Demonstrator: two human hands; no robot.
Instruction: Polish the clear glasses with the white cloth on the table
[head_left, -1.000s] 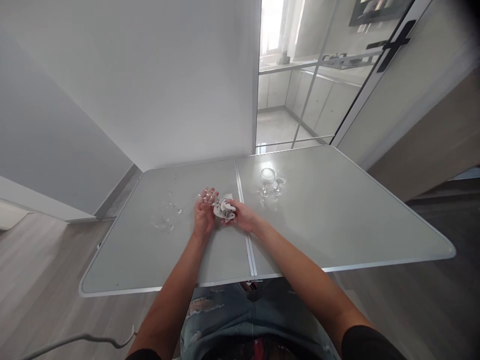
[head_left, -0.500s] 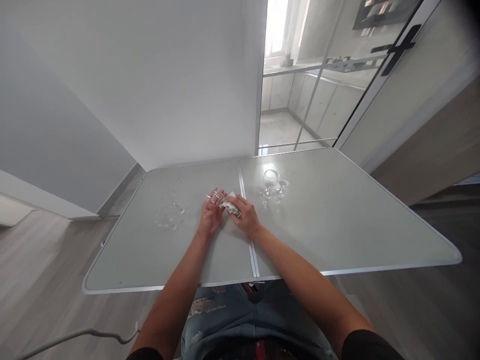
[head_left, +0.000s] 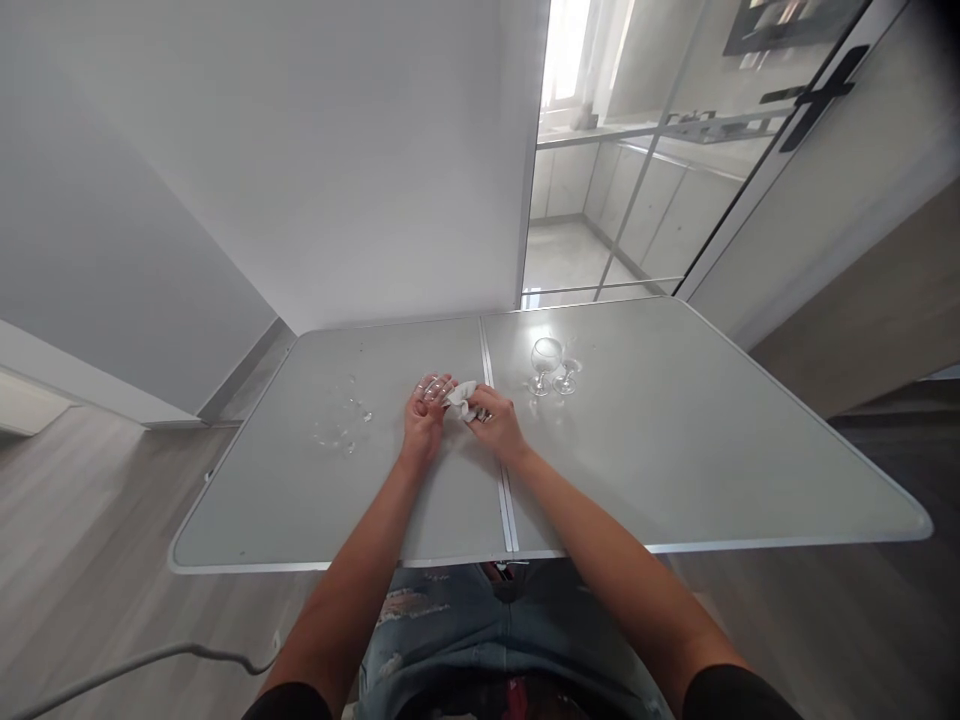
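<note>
Clear stemmed glass [head_left: 433, 387] gripped in left hand [head_left: 422, 425] above grey folding table [head_left: 675, 440], right hand [head_left: 499, 428] pressing white cloth [head_left: 460, 396] against it, two wine glasses [head_left: 553, 364] standing just right of the table's centre seam

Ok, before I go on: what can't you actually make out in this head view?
- Glass in the left hand: clear, mostly covered by the fingers; shape unclear.
- Cloth: half hidden under the right hand; whether it is inside the glass cannot be told.
- Clear glasses on the left table half: too faint to count.
- Stemmed glasses: the nearer overlaps the farther.
</note>
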